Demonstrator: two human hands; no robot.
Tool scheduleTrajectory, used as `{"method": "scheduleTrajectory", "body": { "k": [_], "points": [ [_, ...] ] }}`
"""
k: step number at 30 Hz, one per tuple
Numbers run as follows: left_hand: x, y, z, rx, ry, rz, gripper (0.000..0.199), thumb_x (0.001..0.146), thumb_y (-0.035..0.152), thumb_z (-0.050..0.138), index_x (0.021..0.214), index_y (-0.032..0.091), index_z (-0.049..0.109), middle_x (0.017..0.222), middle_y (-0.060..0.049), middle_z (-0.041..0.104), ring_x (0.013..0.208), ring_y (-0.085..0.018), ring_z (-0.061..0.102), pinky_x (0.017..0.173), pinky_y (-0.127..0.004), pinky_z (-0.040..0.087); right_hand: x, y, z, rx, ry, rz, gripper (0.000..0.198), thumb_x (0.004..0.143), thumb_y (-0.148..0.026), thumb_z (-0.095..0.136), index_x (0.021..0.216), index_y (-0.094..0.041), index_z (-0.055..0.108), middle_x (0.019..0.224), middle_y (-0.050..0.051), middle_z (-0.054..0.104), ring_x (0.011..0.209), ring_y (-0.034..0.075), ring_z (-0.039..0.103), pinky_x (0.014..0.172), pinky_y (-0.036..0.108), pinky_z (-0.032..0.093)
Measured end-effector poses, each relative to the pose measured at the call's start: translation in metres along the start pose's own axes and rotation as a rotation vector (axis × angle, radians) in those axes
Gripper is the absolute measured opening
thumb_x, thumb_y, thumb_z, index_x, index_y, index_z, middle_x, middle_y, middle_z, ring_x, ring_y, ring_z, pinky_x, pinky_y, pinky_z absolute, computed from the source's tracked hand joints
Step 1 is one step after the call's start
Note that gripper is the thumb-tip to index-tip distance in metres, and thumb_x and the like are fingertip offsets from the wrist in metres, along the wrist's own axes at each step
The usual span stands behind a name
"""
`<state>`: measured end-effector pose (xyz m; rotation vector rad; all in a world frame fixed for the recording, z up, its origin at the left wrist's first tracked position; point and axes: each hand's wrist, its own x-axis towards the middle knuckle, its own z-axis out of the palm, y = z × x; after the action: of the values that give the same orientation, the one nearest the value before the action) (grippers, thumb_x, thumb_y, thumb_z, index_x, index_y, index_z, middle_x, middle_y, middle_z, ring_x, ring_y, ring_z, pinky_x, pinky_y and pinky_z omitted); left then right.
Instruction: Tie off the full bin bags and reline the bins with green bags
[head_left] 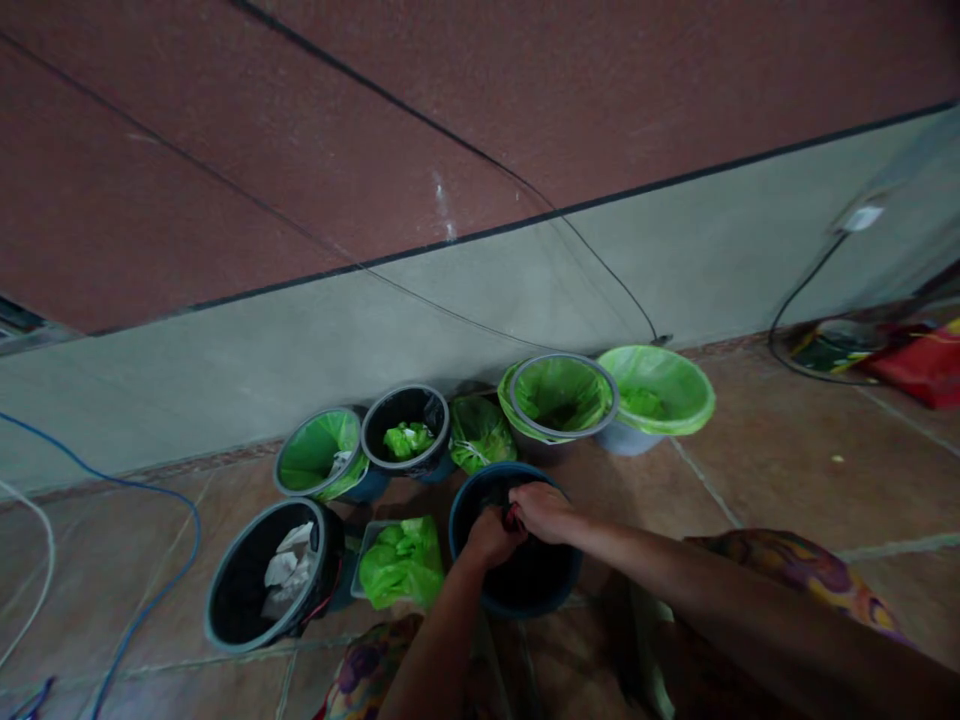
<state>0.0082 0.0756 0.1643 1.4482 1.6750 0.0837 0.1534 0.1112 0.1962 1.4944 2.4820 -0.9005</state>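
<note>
A dark blue bin (463, 500) stands on the floor in front of me, between my knees. Both hands are over its opening, close together. My left hand (493, 537) is closed on the gathered top of a black bin bag (525, 575), where a bit of red shows, perhaps its drawstring. Fingers of my right hand (546, 510) are closed at the same gathered part, touching the red bit. The fingertips are partly hidden, and the dark inside of the bin hides most of the bag.
Behind and left stand several lined bins: one with a green liner (557, 395), a pale one (656, 390), and a black-lined one holding paper (289, 570). A small tray holds a green bag (403, 562). A blue cable (191, 540) lies left; a wall (480, 290) rises behind.
</note>
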Motion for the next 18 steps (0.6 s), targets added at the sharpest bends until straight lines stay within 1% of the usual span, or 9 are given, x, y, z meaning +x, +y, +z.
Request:
{"method": "scheduleTrajectory", "body": {
  "k": [1, 2, 4, 6, 7, 10, 14, 16, 18],
  "points": [
    [0.000, 0.001, 0.001, 0.025, 0.018, -0.027, 0.036, 0.084, 0.033, 0.065, 0.112, 0.012, 0.070, 0.116, -0.018, 0.072, 0.111, -0.030, 0.066, 0.093, -0.036, 0.049, -0.001, -0.001, -0.001, 0.001, 0.011, -0.008, 0.024, 0.087, -0.017, 0.053, 0.099, -0.014, 0.074, 0.100, 0.015, 0.075, 0.099, 0.028, 0.070, 0.081, 0.031, 0.049],
    [0.000, 0.002, 0.001, 0.043, 0.031, -0.044, 0.030, 0.088, 0.031, 0.059, 0.106, 0.011, 0.072, 0.112, -0.018, 0.073, 0.108, -0.029, 0.067, 0.090, -0.035, 0.048, -0.001, -0.002, -0.002, 0.001, 0.022, -0.018, 0.024, 0.088, -0.018, 0.053, 0.099, -0.014, 0.074, 0.101, 0.015, 0.075, 0.100, 0.028, 0.069, 0.082, 0.031, 0.049],
    [0.000, 0.003, 0.000, 0.059, 0.038, -0.042, 0.027, 0.091, 0.027, 0.053, 0.100, 0.011, 0.072, 0.107, -0.017, 0.074, 0.104, -0.028, 0.068, 0.086, -0.033, 0.048, -0.003, -0.004, -0.004, 0.011, 0.039, -0.037, 0.026, 0.088, -0.017, 0.052, 0.102, -0.014, 0.073, 0.104, 0.014, 0.074, 0.104, 0.027, 0.068, 0.086, 0.032, 0.049],
    [0.000, 0.003, -0.002, 0.057, 0.035, -0.018, 0.025, 0.090, 0.024, 0.053, 0.099, 0.011, 0.071, 0.106, -0.017, 0.074, 0.101, -0.027, 0.069, 0.083, -0.031, 0.047, -0.006, -0.006, -0.008, 0.032, 0.053, -0.044, 0.032, 0.087, -0.015, 0.053, 0.114, -0.013, 0.070, 0.111, 0.015, 0.072, 0.108, 0.028, 0.067, 0.090, 0.033, 0.049],
    [0.000, 0.003, -0.004, 0.055, 0.036, -0.008, 0.023, 0.089, 0.022, 0.052, 0.098, 0.011, 0.071, 0.106, -0.017, 0.074, 0.100, -0.026, 0.069, 0.082, -0.031, 0.047, -0.007, -0.007, -0.010, 0.037, 0.059, -0.045, 0.039, 0.085, -0.014, 0.055, 0.122, -0.012, 0.067, 0.117, 0.016, 0.070, 0.110, 0.028, 0.066, 0.092, 0.034, 0.049],
    [-0.001, 0.008, -0.010, 0.041, 0.025, 0.039, 0.023, 0.084, 0.013, 0.049, 0.093, 0.014, 0.070, 0.102, -0.013, 0.075, 0.097, -0.023, 0.068, 0.083, -0.029, 0.047, -0.009, -0.004, -0.015, 0.019, 0.049, -0.022, 0.070, 0.075, -0.011, 0.066, 0.144, -0.011, 0.050, 0.134, 0.019, 0.061, 0.118, 0.031, 0.063, 0.098, 0.037, 0.048],
    [-0.003, 0.017, -0.017, -0.030, 0.015, 0.181, 0.024, 0.084, 0.014, 0.044, 0.083, 0.018, 0.067, 0.093, -0.007, 0.074, 0.089, -0.021, 0.066, 0.084, -0.031, 0.048, -0.007, 0.007, -0.008, 0.035, -0.075, 0.052, 0.110, 0.059, -0.019, 0.084, 0.156, -0.014, 0.033, 0.143, 0.021, 0.053, 0.127, 0.035, 0.057, 0.105, 0.040, 0.045],
    [-0.003, 0.019, -0.017, -0.111, 0.031, 0.238, 0.022, 0.084, 0.016, 0.044, 0.078, 0.019, 0.065, 0.088, -0.005, 0.072, 0.086, -0.020, 0.063, 0.083, -0.030, 0.048, -0.004, 0.012, 0.000, 0.055, -0.112, 0.088, 0.122, 0.053, -0.022, 0.089, 0.159, -0.016, 0.028, 0.146, 0.021, 0.051, 0.129, 0.036, 0.055, 0.107, 0.042, 0.044],
    [-0.004, 0.020, -0.016, -0.260, 0.054, 0.264, 0.020, 0.082, 0.016, 0.045, 0.076, 0.018, 0.064, 0.084, -0.003, 0.070, 0.083, -0.018, 0.061, 0.079, -0.028, 0.049, -0.001, 0.017, 0.007, 0.060, -0.100, 0.096, 0.124, 0.052, -0.024, 0.090, 0.159, -0.018, 0.028, 0.147, 0.020, 0.050, 0.129, 0.037, 0.055, 0.107, 0.042, 0.044]
  ]
}}
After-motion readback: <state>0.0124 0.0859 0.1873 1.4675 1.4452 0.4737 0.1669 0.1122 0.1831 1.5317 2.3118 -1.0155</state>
